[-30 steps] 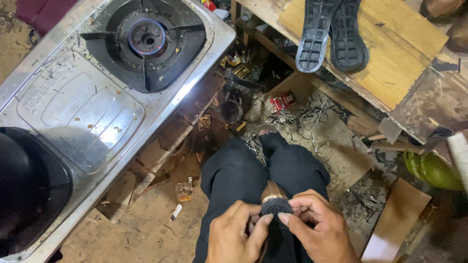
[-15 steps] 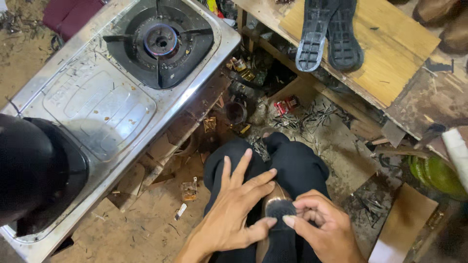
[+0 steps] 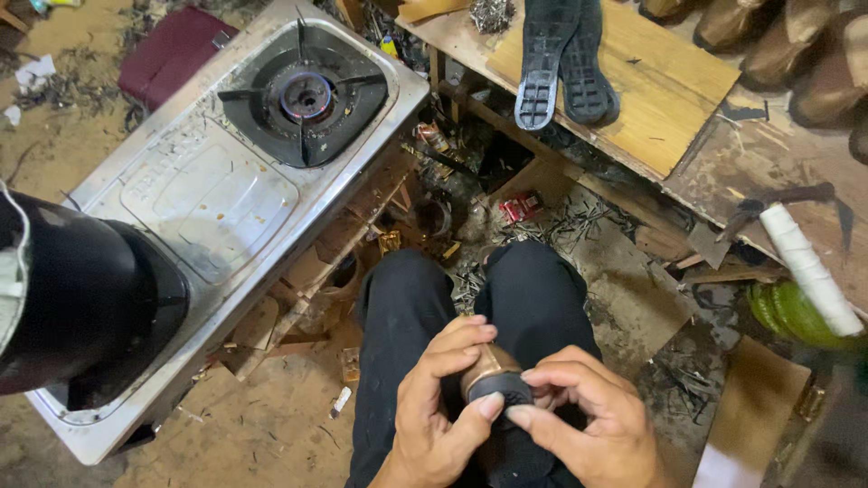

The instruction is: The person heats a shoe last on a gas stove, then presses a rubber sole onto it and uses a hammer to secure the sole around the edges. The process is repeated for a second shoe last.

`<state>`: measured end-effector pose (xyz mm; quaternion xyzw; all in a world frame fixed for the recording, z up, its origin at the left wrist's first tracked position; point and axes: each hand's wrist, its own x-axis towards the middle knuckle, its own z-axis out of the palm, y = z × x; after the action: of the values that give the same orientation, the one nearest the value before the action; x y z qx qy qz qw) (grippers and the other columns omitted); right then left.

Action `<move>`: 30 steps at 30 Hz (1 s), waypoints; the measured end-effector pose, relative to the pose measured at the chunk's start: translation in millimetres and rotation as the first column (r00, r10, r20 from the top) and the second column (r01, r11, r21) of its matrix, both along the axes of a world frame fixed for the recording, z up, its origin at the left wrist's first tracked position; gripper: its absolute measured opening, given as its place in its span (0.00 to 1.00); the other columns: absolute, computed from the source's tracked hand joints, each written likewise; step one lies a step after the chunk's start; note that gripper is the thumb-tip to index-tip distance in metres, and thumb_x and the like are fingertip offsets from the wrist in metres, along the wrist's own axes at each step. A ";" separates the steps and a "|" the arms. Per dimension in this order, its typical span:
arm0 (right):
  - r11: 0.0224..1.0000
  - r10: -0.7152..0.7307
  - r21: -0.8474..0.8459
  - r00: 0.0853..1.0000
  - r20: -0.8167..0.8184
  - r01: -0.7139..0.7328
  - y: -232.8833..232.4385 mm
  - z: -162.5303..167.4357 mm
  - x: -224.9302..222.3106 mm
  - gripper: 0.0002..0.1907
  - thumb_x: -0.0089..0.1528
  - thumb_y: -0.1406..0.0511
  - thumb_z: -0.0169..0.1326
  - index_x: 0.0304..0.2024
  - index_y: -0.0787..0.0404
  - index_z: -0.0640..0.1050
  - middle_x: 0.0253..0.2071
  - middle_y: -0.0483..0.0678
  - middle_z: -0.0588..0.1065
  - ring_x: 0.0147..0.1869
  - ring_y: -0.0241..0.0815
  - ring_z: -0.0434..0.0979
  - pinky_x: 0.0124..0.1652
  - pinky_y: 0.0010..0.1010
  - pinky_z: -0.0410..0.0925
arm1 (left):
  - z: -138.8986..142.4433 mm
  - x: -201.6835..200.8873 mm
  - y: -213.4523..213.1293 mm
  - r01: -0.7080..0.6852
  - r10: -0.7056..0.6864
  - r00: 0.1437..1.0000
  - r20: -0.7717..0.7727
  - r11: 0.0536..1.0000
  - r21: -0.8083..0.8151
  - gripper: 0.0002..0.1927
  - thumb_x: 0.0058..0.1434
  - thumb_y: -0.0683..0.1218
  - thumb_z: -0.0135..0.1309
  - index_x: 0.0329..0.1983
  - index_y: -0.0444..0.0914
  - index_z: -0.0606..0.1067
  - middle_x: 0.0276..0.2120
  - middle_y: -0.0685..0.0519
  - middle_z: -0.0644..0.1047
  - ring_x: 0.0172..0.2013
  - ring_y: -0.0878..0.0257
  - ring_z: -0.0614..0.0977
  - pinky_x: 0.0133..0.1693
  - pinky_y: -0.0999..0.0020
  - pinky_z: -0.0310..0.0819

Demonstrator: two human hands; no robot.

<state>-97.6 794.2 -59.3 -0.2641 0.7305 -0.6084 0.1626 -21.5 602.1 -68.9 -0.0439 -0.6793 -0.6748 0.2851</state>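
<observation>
Open floor of sandy dirt (image 3: 271, 425) lies left of the black-trousered knees (image 3: 470, 298). A two-burner steel gas stove (image 3: 217, 199) bounds that side, carrying a large black pot (image 3: 81, 307). Ahead, scrap debris (image 3: 479, 208) and a low wooden bench (image 3: 651, 90) with black rubber soles (image 3: 565, 63) block passage.

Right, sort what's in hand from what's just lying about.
In hand:
left hand
right hand
shoe heel gripped by both

Lying about:
gas stove
black pot
two black soles
white thread spool
maroon pouch
</observation>
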 end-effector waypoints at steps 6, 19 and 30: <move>0.999 0.013 0.036 0.994 0.110 -0.017 2.4 -4.3 15.8 0.17 0.50 0.75 0.70 0.39 0.64 0.79 0.32 0.47 0.78 0.35 0.33 0.80 0.35 0.25 0.75 | 8.5 23.5 -7.9 0.056 -0.045 0.995 0.091 0.991 -0.120 0.24 0.58 0.42 0.64 0.57 0.33 0.73 0.59 0.38 0.76 0.66 0.39 0.76 0.68 0.45 0.68; 0.996 -0.007 -0.086 0.994 0.112 0.017 1.5 -4.0 22.1 0.19 0.49 0.76 0.71 0.38 0.64 0.76 0.32 0.47 0.77 0.34 0.32 0.78 0.33 0.24 0.73 | -0.8 29.5 13.7 -0.084 0.081 0.996 -0.041 0.994 -0.066 0.19 0.57 0.38 0.65 0.49 0.35 0.73 0.53 0.41 0.78 0.63 0.44 0.79 0.66 0.47 0.74; 0.975 0.179 0.120 0.981 0.072 -0.186 8.9 -6.5 25.5 0.12 0.50 0.70 0.71 0.32 0.63 0.80 0.31 0.44 0.78 0.29 0.31 0.78 0.28 0.23 0.70 | 22.6 46.8 -20.2 0.146 -0.093 0.983 0.159 0.920 -0.364 0.21 0.54 0.42 0.68 0.48 0.33 0.74 0.50 0.44 0.79 0.57 0.46 0.79 0.61 0.51 0.72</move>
<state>-72.1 803.1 -65.8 -0.3008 0.7348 -0.5514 0.2562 25.4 581.9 -46.3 -0.0921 -0.8096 -0.5505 0.1817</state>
